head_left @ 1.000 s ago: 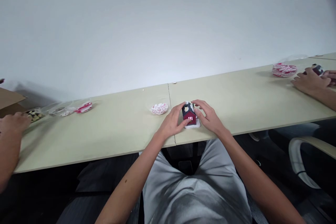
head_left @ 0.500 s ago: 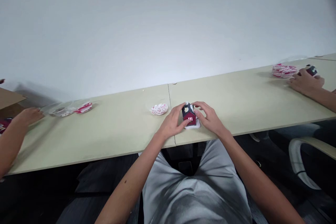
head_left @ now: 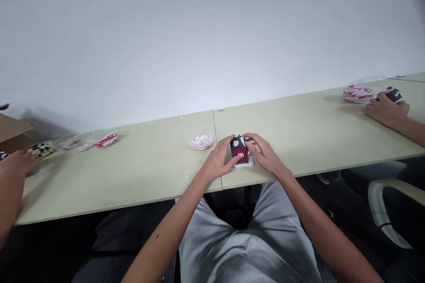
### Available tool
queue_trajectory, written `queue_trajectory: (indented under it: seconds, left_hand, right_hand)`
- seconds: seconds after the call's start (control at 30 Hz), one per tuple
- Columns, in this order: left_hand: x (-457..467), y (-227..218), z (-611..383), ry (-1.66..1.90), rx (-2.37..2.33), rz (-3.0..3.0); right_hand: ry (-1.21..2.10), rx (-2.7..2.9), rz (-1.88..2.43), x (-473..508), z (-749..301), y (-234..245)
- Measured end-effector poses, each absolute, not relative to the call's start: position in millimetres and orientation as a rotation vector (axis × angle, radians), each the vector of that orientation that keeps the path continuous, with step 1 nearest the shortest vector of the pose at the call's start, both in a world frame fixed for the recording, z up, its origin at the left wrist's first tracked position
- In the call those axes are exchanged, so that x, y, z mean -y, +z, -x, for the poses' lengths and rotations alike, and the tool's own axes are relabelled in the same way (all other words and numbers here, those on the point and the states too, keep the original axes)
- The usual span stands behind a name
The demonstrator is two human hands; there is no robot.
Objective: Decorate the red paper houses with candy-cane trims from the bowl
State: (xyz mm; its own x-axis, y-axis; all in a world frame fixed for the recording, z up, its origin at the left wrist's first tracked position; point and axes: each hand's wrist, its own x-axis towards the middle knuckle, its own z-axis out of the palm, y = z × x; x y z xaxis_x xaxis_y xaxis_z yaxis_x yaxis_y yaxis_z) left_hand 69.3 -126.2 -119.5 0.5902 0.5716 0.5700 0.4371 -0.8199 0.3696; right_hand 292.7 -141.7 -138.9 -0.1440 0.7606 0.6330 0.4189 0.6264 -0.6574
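A small toy house (head_left: 239, 154) with dark red walls, a dark roof and a white base stands upright on the table in front of me. My left hand (head_left: 219, 158) holds its left side, the thumb across the front wall and the fingers at the roof. On the other side, my right hand (head_left: 264, 154) has its fingers curled against the roof and right wall; whatever small piece its fingertips may pinch is hidden. Just left of the house lies a clear bag of small red-and-white pieces (head_left: 201, 142).
The long pale table (head_left: 149, 163) runs along a white wall. At left, a co-worker's hand (head_left: 16, 163) is near a cardboard box (head_left: 13, 130) and clear bags (head_left: 108, 140). At right, another person's hand (head_left: 388, 108) holds a similar house (head_left: 395, 94) beside a red-and-white bundle (head_left: 358, 94).
My hands stay around the house, the right fingers shifting slightly on its side. The co-worker's hand at left has moved further left, and a dark-and-cream patterned item now shows beside it.
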Motion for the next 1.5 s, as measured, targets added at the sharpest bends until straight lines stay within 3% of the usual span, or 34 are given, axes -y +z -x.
queue_trajectory:
  seconds: [0.2, 0.53, 0.97, 1.5]
  left_hand:
    - [126.4, -117.7, -69.3, 1.069, -0.826, -2.648]
    - [123.9, -117.8, -68.3, 1.114, -0.696, -2.774]
    - [127.1, -114.1, -69.0, 1.173, -0.683, -2.851]
    - [129.2, -111.2, -70.6, 1.226, -0.714, -2.777]
  right_hand:
    - [0.396, 1.716, 0.873, 142.2, -287.5, -134.7]
    - [0.754, 1.576, 0.869, 151.7, -267.9, -125.9]
    - [0.525, 1.607, 0.866, 157.8, -255.9, -131.4]
    - [0.488, 1.655, 0.878, 163.2, -256.0, -130.0]
